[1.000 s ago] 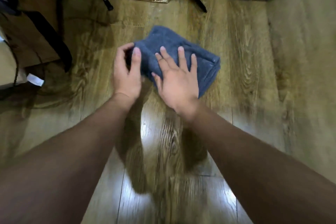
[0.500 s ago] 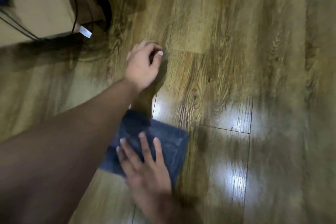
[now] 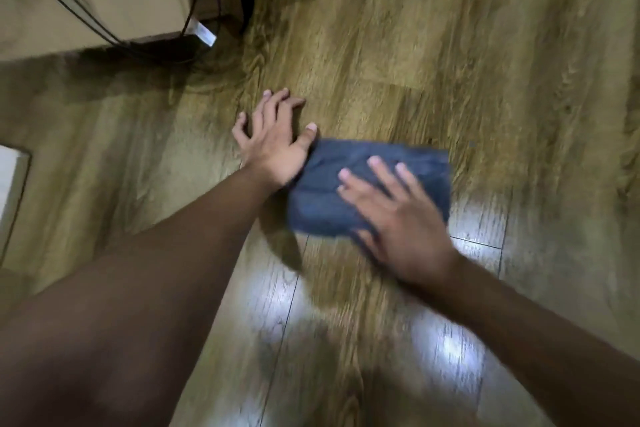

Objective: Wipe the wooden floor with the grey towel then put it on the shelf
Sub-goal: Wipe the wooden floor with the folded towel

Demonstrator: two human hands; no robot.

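Right hand (image 3: 398,215) flat on grey towel (image 3: 332,194).

- It looked like a room in a home, floored with glossy brown wood-grain laminate planks (image 3: 398,45) that reflected ceiling light.
- A plain tan cardboard box (image 3: 104,7) sat on the floor at the upper left.
- Thin black cables (image 3: 104,33) with a small white tag (image 3: 204,33) trailed beside it.
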